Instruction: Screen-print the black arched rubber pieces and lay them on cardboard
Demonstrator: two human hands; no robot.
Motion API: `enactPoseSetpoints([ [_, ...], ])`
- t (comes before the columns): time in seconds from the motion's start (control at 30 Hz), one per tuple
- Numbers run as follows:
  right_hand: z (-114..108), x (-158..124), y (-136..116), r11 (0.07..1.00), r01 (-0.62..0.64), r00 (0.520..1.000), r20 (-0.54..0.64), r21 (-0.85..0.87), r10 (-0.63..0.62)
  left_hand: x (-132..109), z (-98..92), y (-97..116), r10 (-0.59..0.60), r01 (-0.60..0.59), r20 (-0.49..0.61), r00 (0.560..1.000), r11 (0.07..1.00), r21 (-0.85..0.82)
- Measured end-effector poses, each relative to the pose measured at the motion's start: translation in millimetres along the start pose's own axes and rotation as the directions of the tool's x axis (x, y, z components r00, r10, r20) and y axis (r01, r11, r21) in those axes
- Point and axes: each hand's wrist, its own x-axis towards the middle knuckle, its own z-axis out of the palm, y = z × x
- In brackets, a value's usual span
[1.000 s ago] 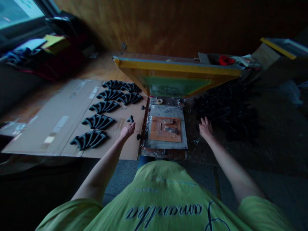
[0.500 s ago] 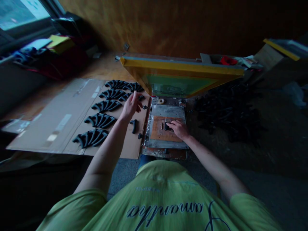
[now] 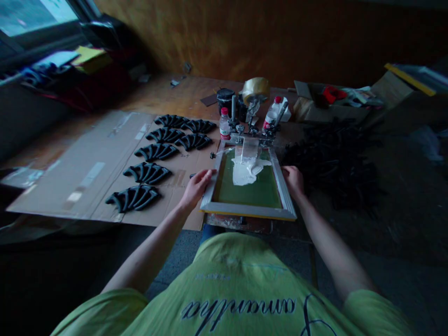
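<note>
A screen printing frame (image 3: 248, 211) lies lowered over the press in front of me, its aluminium rim around a green mesh. My left hand (image 3: 196, 189) grips the rim's left side. On the opposite side my right hand (image 3: 293, 181) holds the rim, its fingertips partly hidden. White ink (image 3: 245, 173) is spread thickly on the upper half of the mesh. A clear squeegee blade (image 3: 249, 148) stands in that ink at the far end. The plate and the black part under the frame are hidden. Beside my left hand, the tip of a black curved handle (image 3: 192, 176) shows.
Rows of black curved handles (image 3: 135, 198) lie on cardboard (image 3: 87, 196) at left. To the right is a dark pile of similar parts (image 3: 336, 163). Behind the press stand two red-capped bottles (image 3: 225, 125), a tape roll (image 3: 256, 89), a black tub (image 3: 224, 99) and a carton (image 3: 315, 109).
The raised frame has swung down flat over the plate. My right hand left the black part for the frame's right side; my left hand came back from the handle rows to its left side.
</note>
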Motion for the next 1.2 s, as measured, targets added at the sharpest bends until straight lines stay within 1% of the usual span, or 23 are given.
enactPoseSetpoints([
  [0.03, -6.1, 10.8, 1.4, 0.999, -0.043, 0.997, -0.056, 0.002, 0.043, -1.1, 0.4, -16.9, -0.050, 0.050, 0.008, 0.999, 0.999, 0.017],
  [0.07, -9.9, 23.3, -2.8, 0.997, -0.069, 0.991, -0.116, 0.015, 0.071, -0.4, 1.3, -32.3, -0.083, 0.082, 0.004, 0.997, 0.996, 0.037],
  [0.13, -10.3, 49.3, -24.8, 0.998, -0.042, 0.983, -0.180, 0.035, 0.048, 4.7, 3.2, -57.1, -0.112, 0.114, -0.023, 0.993, 0.989, 0.092],
  [0.17, -7.2, 60.9, -39.7, 1.000, -0.003, 0.986, -0.168, 0.028, 0.007, 8.2, 3.7, -66.1, -0.115, 0.119, -0.037, 0.993, 0.985, 0.122],
  [0.2, -2.7, 70.2, -54.9, 0.999, 0.037, 0.992, -0.123, 0.009, -0.036, 11.7, 3.8, -73.0, -0.117, 0.122, -0.043, 0.992, 0.982, 0.145],
  [0.27, 8.8, 79.0, -80.9, 0.997, 0.079, 0.997, 0.023, -0.025, -0.079, 17.7, 2.6, -81.6, -0.125, 0.130, -0.040, 0.991, 0.977, 0.170],
  [0.3, 14.4, 77.6, -89.9, 0.995, 0.087, 0.992, 0.100, -0.039, -0.083, 19.8, 1.7, -84.2, -0.129, 0.133, -0.038, 0.991, 0.975, 0.175],
  [0.37, 22.4, 64.7, -99.1, 0.991, 0.119, 0.970, 0.221, -0.065, -0.102, 22.2, 0.1, -87.5, -0.128, 0.133, -0.036, 0.991, 0.975, 0.181],
  [0.43, 23.3, 43.9, -99.1, 0.975, 0.208, 0.943, 0.283, -0.081, -0.178, 22.5, -0.4, -89.8, -0.120, 0.126, -0.042, 0.992, 0.975, 0.183],
  [0.5, 16.6, 25.2, -94.5, 0.940, 0.337, 0.900, 0.313, -0.060, -0.303, 22.0, 0.2, -91.4, -0.114, 0.120, -0.043, 0.993, 0.976, 0.183],
  [0.53, 11.4, 19.2, -91.9, 0.916, 0.400, 0.869, 0.330, -0.032, -0.368, 21.7, 0.7, -91.8, -0.114, 0.119, -0.041, 0.993, 0.976, 0.181],
  [0.6, 0.6, 16.3, -87.9, 0.870, 0.491, 0.802, 0.373, 0.034, -0.467, 21.3, 1.7, -91.8, -0.113, 0.117, -0.034, 0.993, 0.978, 0.173],
  [0.63, -3.5, 18.7, -87.1, 0.856, 0.513, 0.776, 0.394, 0.061, -0.493, 21.3, 2.1, -91.4, -0.112, 0.115, -0.029, 0.993, 0.979, 0.168],
  [0.67, -6.0, 22.2, -87.2, 0.851, 0.519, 0.764, 0.405, 0.075, -0.502, 21.3, 2.3, -90.8, -0.110, 0.112, -0.025, 0.994, 0.980, 0.162],
  [0.7, -6.4, 25.9, -88.2, 0.857, 0.511, 0.773, 0.398, 0.072, -0.494, 21.3, 2.4, -90.0, -0.107, 0.108, -0.018, 0.994, 0.982, 0.155],
  [0.77, -1.5, 28.7, -91.8, 0.885, 0.466, 0.831, 0.332, 0.024, -0.446, 21.1, 2.3, -88.2, -0.106, 0.105, 0.001, 0.994, 0.985, 0.138],
  [0.83, 8.0, 22.0, -95.5, 0.905, 0.426, 0.880, 0.244, -0.024, -0.408, 20.3, 2.1, -86.2, -0.118, 0.114, 0.023, 0.993, 0.986, 0.122],
  [0.9, 15.8, 9.5, -96.9, 0.904, 0.426, 0.887, 0.206, -0.021, -0.413, 19.0, 2.1, -84.4, -0.137, 0.132, 0.040, 0.990, 0.985, 0.114],
  [0.97, 17.3, 1.2, -96.0, 0.899, 0.438, 0.877, 0.212, 0.016, -0.431, 17.8, 2.2, -83.0, -0.150, 0.144, 0.045, 0.988, 0.983, 0.118],
  [1.0, 15.7, 1.6, -95.4, 0.902, 0.430, 0.878, 0.219, 0.033, -0.427, 17.5, 2.1, -82.4, -0.154, 0.147, 0.044, 0.987, 0.981, 0.122],
  [1.07, 10.0, 14.0, -95.5, 0.927, 0.371, 0.902, 0.215, 0.054, -0.374, 17.5, 1.3, -80.5, -0.162, 0.154, 0.043, 0.986, 0.979, 0.135],
  [1.13, 3.7, 38.7, -97.2, 0.963, 0.262, 0.948, 0.171, 0.063, -0.269, 18.2, -1.4, -75.9, -0.177, 0.166, 0.064, 0.982, 0.975, 0.146],
  [1.2, -2.6, 67.3, -96.2, 0.988, 0.141, 0.984, 0.103, 0.058, -0.146, 18.3, -6.1, -65.8, -0.189, 0.171, 0.109, 0.976, 0.973, 0.157],
])
